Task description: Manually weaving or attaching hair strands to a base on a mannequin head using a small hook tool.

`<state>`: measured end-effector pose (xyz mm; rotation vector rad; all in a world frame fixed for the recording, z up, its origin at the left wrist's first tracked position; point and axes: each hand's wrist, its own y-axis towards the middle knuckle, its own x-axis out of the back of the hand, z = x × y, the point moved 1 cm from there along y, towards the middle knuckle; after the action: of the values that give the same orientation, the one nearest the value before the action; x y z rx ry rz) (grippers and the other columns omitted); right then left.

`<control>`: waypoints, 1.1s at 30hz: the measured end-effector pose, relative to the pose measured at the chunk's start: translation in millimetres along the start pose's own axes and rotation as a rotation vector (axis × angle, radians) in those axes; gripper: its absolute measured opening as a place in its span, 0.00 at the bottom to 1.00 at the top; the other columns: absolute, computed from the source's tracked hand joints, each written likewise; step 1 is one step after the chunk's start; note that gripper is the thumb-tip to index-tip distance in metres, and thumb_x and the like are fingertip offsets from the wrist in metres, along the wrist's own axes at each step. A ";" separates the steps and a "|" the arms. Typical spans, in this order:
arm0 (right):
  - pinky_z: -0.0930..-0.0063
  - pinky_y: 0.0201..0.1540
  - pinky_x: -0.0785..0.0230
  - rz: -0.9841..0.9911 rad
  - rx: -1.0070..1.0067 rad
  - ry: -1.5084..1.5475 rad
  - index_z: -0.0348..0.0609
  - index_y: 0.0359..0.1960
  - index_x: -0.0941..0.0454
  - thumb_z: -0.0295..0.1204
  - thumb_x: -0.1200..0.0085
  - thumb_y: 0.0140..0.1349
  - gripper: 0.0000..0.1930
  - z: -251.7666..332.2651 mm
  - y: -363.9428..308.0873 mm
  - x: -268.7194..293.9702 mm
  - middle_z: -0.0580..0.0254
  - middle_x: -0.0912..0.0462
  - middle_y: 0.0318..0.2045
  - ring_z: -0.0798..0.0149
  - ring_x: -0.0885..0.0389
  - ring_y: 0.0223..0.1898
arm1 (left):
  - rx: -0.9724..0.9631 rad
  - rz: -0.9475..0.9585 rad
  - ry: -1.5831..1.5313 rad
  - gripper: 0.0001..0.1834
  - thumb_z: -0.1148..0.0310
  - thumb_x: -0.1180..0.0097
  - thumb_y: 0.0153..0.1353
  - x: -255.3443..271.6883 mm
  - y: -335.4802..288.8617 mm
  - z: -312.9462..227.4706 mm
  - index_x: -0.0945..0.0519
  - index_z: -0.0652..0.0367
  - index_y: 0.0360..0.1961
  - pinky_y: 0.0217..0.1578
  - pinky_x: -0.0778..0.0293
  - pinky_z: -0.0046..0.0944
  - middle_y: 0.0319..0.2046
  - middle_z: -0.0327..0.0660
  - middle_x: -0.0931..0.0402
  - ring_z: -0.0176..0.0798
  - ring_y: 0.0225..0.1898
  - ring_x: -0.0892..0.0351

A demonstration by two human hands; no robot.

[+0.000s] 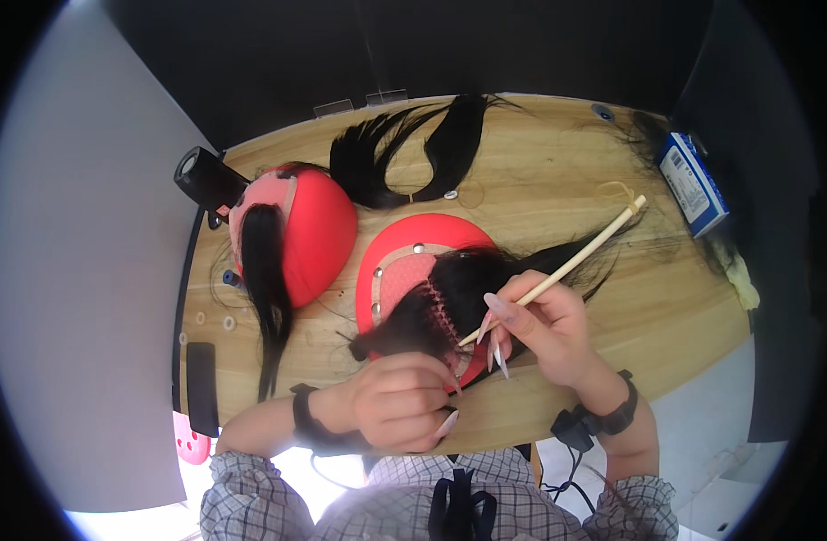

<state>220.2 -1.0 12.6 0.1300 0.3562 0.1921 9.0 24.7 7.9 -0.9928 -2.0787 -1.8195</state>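
In front of me lies a red, rounded wig block (370,270) with a pink mesh cap (402,278) on it, edged by a beige band with silver pins. Black hair (485,275) spreads both ways from a stitched pink row along the cap. My right hand (557,334) grips a long pale wooden stick (580,257) like a pencil, its lower tip at the end of that row. At the block's near edge my left hand (400,406) is closed, thumb and fingers pinched together; what they hold, if anything, is too small to make out.
A second red block (328,234) with a hank of black hair (265,261) leans at the left beside a black cylinder (206,178). Behind lies a loose black hair bundle (454,144). At the right edge stands a blue-and-white box (693,185). Dark panels enclose the wooden table (557,144).
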 end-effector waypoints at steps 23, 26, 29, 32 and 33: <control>0.78 0.35 0.33 -0.098 0.644 -0.634 0.41 0.38 0.19 0.23 0.38 0.58 0.07 6.9 0.1 2.4 0.62 0.23 0.34 0.71 0.24 0.33 | 0.791 -0.229 -0.177 0.18 0.69 0.59 0.72 56.3 37.0 -9.1 0.22 0.65 0.27 0.60 0.38 0.43 0.62 0.51 0.39 0.39 0.59 0.34; 0.71 0.51 0.34 -0.128 0.650 -0.646 0.41 0.45 0.19 0.26 0.35 0.53 0.16 12.0 -2.0 5.0 0.56 0.26 0.44 0.60 0.28 0.49 | 0.838 -0.179 -0.511 0.20 0.66 0.60 0.74 56.7 35.0 -0.2 0.22 0.66 0.29 0.63 0.39 0.42 0.67 0.53 0.42 0.42 0.64 0.36; 0.66 0.58 0.37 -0.136 0.671 -0.619 0.42 0.53 0.24 0.27 0.35 0.52 0.24 18.9 1.4 -6.6 0.52 0.28 0.50 0.56 0.32 0.56 | 0.859 -0.207 -0.634 0.20 0.66 0.60 0.74 52.9 35.5 5.0 0.22 0.66 0.29 0.63 0.39 0.41 0.67 0.52 0.42 0.42 0.65 0.36; 0.62 0.62 0.41 -0.025 0.711 -0.724 0.43 0.59 0.28 0.28 0.35 0.50 0.31 23.3 11.1 -10.3 0.50 0.30 0.56 0.52 0.36 0.61 | 0.811 -0.217 -0.616 0.20 0.66 0.60 0.74 54.5 44.8 3.5 0.22 0.66 0.29 0.62 0.38 0.40 0.67 0.51 0.43 0.40 0.63 0.34; 0.62 0.62 0.41 -0.017 0.716 -0.724 0.43 0.59 0.28 0.28 0.35 0.50 0.31 25.7 13.8 -16.6 0.50 0.30 0.56 0.52 0.36 0.61 | 0.808 -0.236 -0.616 0.20 0.66 0.60 0.74 56.9 46.8 2.0 0.22 0.66 0.29 0.61 0.36 0.39 0.67 0.51 0.43 0.38 0.61 0.32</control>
<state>211.8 6.6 44.2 0.8773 -0.3134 -0.0161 -5.2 47.0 76.8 -1.1553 -2.9913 -0.5723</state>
